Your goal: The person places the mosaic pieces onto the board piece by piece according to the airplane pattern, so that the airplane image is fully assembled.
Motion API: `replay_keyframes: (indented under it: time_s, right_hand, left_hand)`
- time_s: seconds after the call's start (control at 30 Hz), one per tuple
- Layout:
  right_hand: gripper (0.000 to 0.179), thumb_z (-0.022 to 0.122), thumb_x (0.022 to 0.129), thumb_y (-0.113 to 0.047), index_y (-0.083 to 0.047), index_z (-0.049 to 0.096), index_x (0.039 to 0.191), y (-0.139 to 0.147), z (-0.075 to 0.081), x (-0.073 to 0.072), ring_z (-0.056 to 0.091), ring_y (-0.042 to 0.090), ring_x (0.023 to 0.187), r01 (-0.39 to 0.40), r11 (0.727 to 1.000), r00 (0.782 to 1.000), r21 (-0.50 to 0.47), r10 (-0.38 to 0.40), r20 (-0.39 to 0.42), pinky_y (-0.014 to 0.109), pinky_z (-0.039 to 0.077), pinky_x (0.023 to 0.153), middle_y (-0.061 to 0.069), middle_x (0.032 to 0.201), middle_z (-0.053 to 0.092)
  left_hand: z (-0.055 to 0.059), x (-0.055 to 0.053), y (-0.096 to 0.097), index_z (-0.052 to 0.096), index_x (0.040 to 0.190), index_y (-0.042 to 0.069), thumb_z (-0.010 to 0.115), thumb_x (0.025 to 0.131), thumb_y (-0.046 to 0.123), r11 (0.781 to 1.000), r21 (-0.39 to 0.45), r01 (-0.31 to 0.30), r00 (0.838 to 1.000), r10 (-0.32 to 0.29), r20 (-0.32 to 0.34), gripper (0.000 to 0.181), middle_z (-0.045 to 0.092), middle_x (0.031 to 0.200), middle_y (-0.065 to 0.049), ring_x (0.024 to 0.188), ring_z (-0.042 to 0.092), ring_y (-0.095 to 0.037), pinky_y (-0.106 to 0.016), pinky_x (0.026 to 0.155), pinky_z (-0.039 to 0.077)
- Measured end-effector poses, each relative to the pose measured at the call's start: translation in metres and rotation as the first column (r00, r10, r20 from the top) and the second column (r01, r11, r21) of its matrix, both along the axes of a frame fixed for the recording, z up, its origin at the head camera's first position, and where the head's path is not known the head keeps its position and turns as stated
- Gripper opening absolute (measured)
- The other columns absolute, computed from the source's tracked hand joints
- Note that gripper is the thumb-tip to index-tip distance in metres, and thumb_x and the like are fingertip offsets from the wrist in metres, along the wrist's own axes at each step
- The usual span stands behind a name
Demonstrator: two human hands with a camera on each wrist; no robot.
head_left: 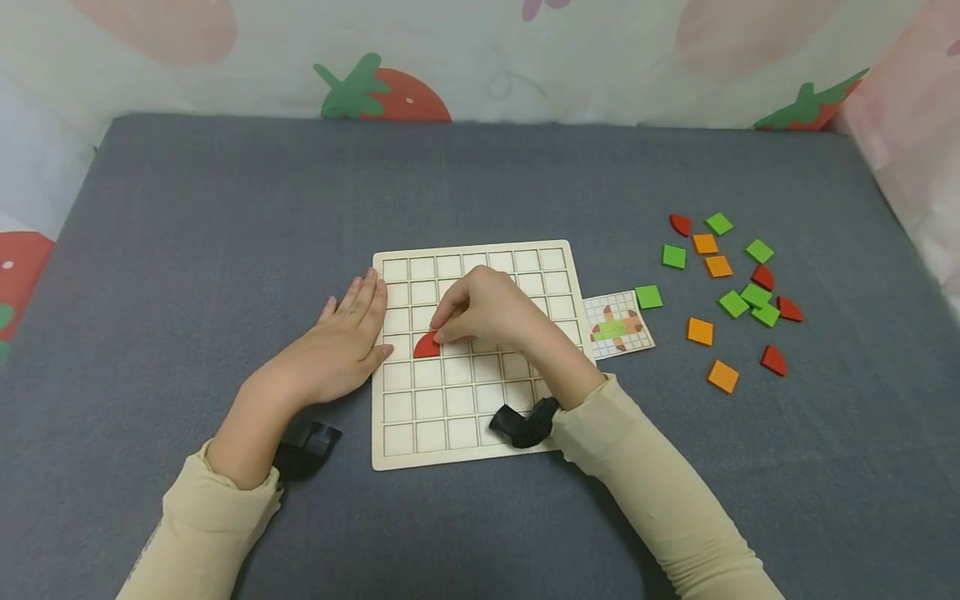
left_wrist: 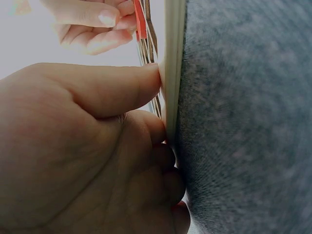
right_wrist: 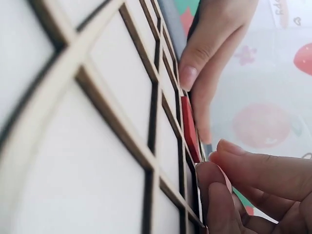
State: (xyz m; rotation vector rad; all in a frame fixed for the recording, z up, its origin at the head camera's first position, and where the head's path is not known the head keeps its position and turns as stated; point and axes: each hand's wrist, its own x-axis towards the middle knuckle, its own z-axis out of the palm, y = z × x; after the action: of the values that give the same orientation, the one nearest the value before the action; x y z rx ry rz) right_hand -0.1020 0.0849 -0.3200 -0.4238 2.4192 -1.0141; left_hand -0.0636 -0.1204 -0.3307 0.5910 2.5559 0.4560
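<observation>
My left hand point(head_left: 333, 354) lies flat with its fingers extended along the left edge of a pale wooden grid board point(head_left: 472, 461). The thumb presses the board's rim in the left wrist view. Over the left-middle squares, my right hand point(head_left: 483, 308) is bent down, thumb and fingers drawn together at a red quarter-circle tile point(head_left: 426, 346). The right wrist view shows a red tile point(right_wrist: 189, 127) lying in the grid between the two hands, and a reddish edge between the right fingertips. The right fingers partly hide the tile and the squares under them.
A pattern card point(head_left: 621, 325) sticks out from the board's right edge, with a green square tile point(head_left: 648, 297) touching its corner. Farther right lie several loose tiles: green squares point(head_left: 673, 256), orange squares point(head_left: 701, 332) and red quarter-circles point(head_left: 774, 361). Dark grey cloth point(head_left: 225, 208) covers the table.
</observation>
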Motion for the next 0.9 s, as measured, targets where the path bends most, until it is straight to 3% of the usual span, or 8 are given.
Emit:
replay_keyframes:
  time_s: [0.17, 0.43, 0.6, 0.8, 0.9]
  right_hand:
    - [0.007, 0.078, 0.074, -0.006, -0.007, 0.074, 0.079, 0.01, 0.002, -0.001, 0.055, 0.011, 0.066, 0.043, 0.994, 0.998, -0.1, -0.039, 0.039, 0.024, 0.042, 0.066, -0.001, 0.066, 0.065]
    - [0.012, 0.077, 0.076, -0.005, 0.0, 0.07, 0.085, 0.057, 0.009, -0.003, 0.06, 0.019, 0.073, 0.189, 0.953, 0.978, -0.239, -0.16, 0.133, 0.029, 0.05, 0.071, 0.005, 0.076, 0.068]
    - [0.017, 0.074, 0.08, -0.004, 0.005, 0.068, 0.093, 0.095, 0.014, 0.001, 0.066, 0.027, 0.079, 0.257, 0.934, 0.963, -0.249, -0.226, 0.145, 0.035, 0.054, 0.074, 0.008, 0.079, 0.067]
    - [0.023, 0.072, 0.084, -0.011, 0.007, 0.066, 0.098, 0.139, 0.015, 0.009, 0.063, 0.021, 0.069, 0.268, 0.941, 0.963, -0.208, -0.259, 0.07, 0.032, 0.049, 0.057, 0.003, 0.078, 0.067]
    - [0.026, 0.071, 0.085, -0.013, 0.008, 0.065, 0.099, 0.159, 0.016, 0.014, 0.062, 0.022, 0.067, 0.294, 0.932, 0.956, -0.21, -0.286, 0.069, 0.033, 0.051, 0.059, 0.003, 0.077, 0.067]
  left_hand:
    - [-0.001, 0.0, 0.0, -0.006, 0.147, -0.006, 0.041, 0.101, 0.026, 1.0, 0.008, -0.003, 1.0, 0.003, -0.001, 0.073, -0.015, 0.154, -0.019, 0.141, -0.011, -0.034, -0.055, 0.111, 0.0]
    - [-0.001, 0.001, 0.001, -0.004, 0.147, -0.007, 0.041, 0.101, 0.029, 1.0, 0.005, 0.0, 1.0, 0.0, -0.014, 0.074, -0.014, 0.154, -0.019, 0.141, -0.01, -0.034, -0.055, 0.111, 0.001]
    - [-0.001, 0.002, 0.008, -0.002, 0.147, -0.008, 0.041, 0.101, 0.033, 0.999, -0.027, -0.021, 0.999, 0.019, -0.044, 0.075, -0.012, 0.154, -0.021, 0.142, -0.008, -0.035, -0.055, 0.111, 0.002]
    - [-0.002, 0.003, 0.013, -0.003, 0.146, -0.008, 0.04, 0.101, 0.035, 0.995, -0.077, -0.058, 0.997, 0.054, -0.061, 0.077, -0.011, 0.154, -0.021, 0.142, -0.009, -0.034, -0.054, 0.111, 0.003]
    - [-0.003, 0.003, 0.015, -0.005, 0.146, -0.008, 0.04, 0.1, 0.037, 0.992, -0.103, -0.07, 0.996, 0.063, -0.064, 0.078, -0.012, 0.153, -0.022, 0.141, -0.01, -0.034, -0.053, 0.112, 0.002]
